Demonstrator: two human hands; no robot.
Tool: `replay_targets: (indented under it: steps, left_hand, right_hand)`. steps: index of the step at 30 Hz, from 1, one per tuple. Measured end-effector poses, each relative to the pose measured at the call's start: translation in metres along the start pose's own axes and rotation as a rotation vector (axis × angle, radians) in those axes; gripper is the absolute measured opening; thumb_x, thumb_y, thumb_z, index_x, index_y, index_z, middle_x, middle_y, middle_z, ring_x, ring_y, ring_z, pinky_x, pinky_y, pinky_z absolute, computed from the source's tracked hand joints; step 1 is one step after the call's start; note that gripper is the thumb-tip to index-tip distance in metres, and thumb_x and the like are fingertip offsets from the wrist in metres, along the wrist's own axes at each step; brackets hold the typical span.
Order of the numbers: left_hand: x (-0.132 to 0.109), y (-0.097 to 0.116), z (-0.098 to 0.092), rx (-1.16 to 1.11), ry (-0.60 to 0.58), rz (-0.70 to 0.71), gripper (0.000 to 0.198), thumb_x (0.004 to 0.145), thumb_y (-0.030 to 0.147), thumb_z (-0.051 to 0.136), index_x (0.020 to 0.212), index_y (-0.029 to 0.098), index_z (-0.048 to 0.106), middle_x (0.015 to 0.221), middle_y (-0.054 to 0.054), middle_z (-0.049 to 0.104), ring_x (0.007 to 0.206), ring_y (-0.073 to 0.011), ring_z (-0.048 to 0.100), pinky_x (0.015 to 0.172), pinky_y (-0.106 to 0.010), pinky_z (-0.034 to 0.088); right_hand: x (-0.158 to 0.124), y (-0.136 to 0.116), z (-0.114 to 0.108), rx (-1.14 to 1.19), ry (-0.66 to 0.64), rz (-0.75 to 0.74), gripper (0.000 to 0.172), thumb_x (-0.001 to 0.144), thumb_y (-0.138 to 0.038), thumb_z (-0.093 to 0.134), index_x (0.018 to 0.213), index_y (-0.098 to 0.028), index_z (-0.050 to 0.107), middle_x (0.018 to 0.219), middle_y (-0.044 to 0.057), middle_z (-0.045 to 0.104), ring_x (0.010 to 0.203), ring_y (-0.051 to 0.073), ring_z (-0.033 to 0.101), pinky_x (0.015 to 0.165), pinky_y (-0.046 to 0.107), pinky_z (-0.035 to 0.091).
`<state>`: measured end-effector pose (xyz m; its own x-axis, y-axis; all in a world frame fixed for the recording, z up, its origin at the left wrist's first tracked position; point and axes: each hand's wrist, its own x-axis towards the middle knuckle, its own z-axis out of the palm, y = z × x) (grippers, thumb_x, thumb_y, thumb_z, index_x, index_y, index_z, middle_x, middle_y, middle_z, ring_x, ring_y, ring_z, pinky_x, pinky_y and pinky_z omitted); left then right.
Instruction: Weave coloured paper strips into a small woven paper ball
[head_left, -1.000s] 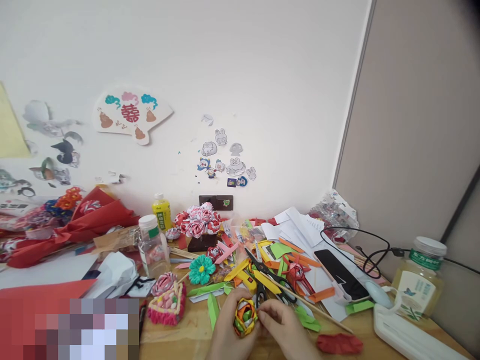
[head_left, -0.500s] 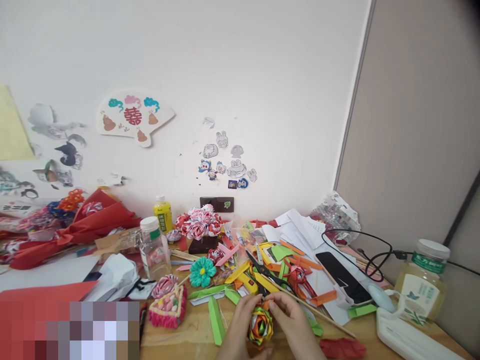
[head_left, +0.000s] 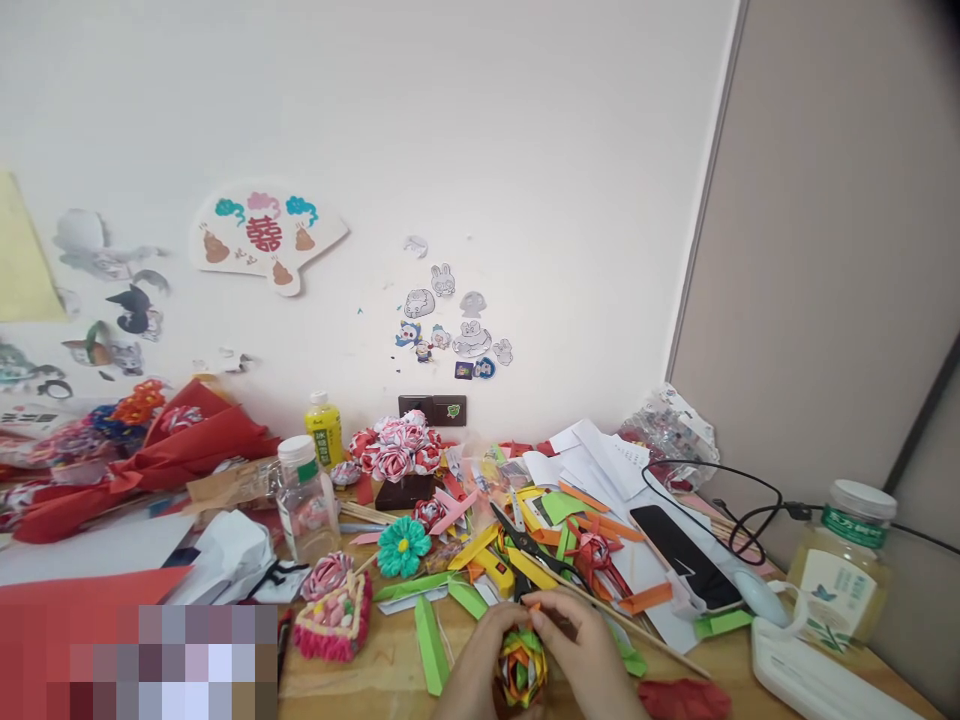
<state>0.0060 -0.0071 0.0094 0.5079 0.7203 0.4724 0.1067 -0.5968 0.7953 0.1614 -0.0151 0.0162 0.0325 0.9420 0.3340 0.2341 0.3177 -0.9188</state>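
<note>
The left grip [head_left: 476, 672] and right grip [head_left: 596, 655] both close around a small folded-paper rose of orange, green and yellow strips [head_left: 523, 672], low over the wooden desk [head_left: 360, 685] near black scissors [head_left: 534, 548]. It looks light and crushable, best cradled by its outer petals.

My left hand [head_left: 478, 668] and my right hand [head_left: 594, 662] sit low in front of me, close together, with the wrists cut off by the bottom edge. Both are curled inward, palms facing each other. My fingertips [head_left: 546, 604] arch over the top and almost touch.
</note>
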Motion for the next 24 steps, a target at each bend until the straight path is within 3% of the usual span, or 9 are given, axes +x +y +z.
replay_targets:
  steps: [3,6,8,12,15,18,24]
  left_hand:
    - [-0.002,-0.001,-0.003,-0.031,-0.003,0.006,0.057,0.057,0.018,0.070,0.111,0.021,0.051,0.111,-0.010,0.056,0.103,-0.0279,0.053,0.088,-0.036,0.043]
    - [-0.003,0.005,-0.005,-0.076,0.049,-0.104,0.034,0.077,0.028,0.058,0.110,0.021,0.053,0.106,-0.009,0.060,0.094,-0.0227,0.056,0.083,-0.033,0.044]
    - [-0.002,0.009,-0.005,-0.160,0.097,-0.211,0.027,0.081,0.033,0.053,0.104,0.019,0.056,0.099,-0.009,0.063,0.090,-0.0215,0.059,0.081,-0.032,0.046]
    - [0.006,0.009,-0.004,-0.308,0.142,-0.402,0.028,0.070,0.043,0.065,0.076,0.016,0.060,0.072,-0.002,0.062,0.069,-0.0173,0.058,0.067,-0.028,0.046]
    - [0.011,0.009,-0.006,-0.319,0.133,-0.484,0.034,0.061,0.046,0.072,0.068,0.015,0.059,0.062,0.002,0.057,0.059,-0.0129,0.052,0.059,-0.025,0.043]
    - [0.013,0.012,-0.009,-0.324,0.114,-0.509,0.035,0.056,0.046,0.074,0.062,0.015,0.059,0.058,0.003,0.056,0.056,-0.0120,0.051,0.057,-0.024,0.041]
    - [0.011,0.020,-0.009,-0.301,0.142,-0.495,0.027,0.060,0.037,0.072,0.060,0.016,0.056,0.056,0.006,0.053,0.054,-0.0105,0.048,0.054,-0.022,0.037]
  right_hand:
    - [0.001,0.003,-0.001,-0.062,0.007,-0.053,0.025,0.079,-0.038,0.056,0.086,-0.019,0.070,0.090,0.009,0.065,0.088,0.025,0.059,0.077,0.031,0.045]
    - [0.002,0.007,0.001,-0.071,-0.013,-0.042,0.022,0.077,-0.033,0.055,0.085,-0.018,0.069,0.086,0.008,0.065,0.082,0.024,0.060,0.073,0.030,0.045]
    - [0.002,0.009,0.002,-0.071,-0.041,-0.005,0.020,0.075,-0.032,0.055,0.080,-0.017,0.067,0.080,0.007,0.064,0.075,0.023,0.060,0.068,0.029,0.045]
    - [0.000,0.008,0.006,-0.095,-0.079,0.060,0.016,0.070,-0.029,0.055,0.071,-0.016,0.063,0.070,0.005,0.062,0.065,0.021,0.057,0.061,0.028,0.043]
    - [-0.001,0.004,0.008,-0.082,-0.087,0.091,0.015,0.068,-0.029,0.055,0.070,-0.016,0.062,0.070,0.004,0.062,0.064,0.020,0.056,0.060,0.027,0.042]
    - [-0.002,-0.001,0.008,-0.081,-0.094,0.102,0.012,0.068,-0.027,0.055,0.068,-0.016,0.060,0.067,0.003,0.061,0.061,0.017,0.054,0.057,0.025,0.041]
    - [-0.001,-0.015,-0.003,-0.054,-0.199,0.089,0.009,0.069,-0.021,0.055,0.072,-0.016,0.062,0.070,0.001,0.061,0.067,0.017,0.055,0.062,0.024,0.042]
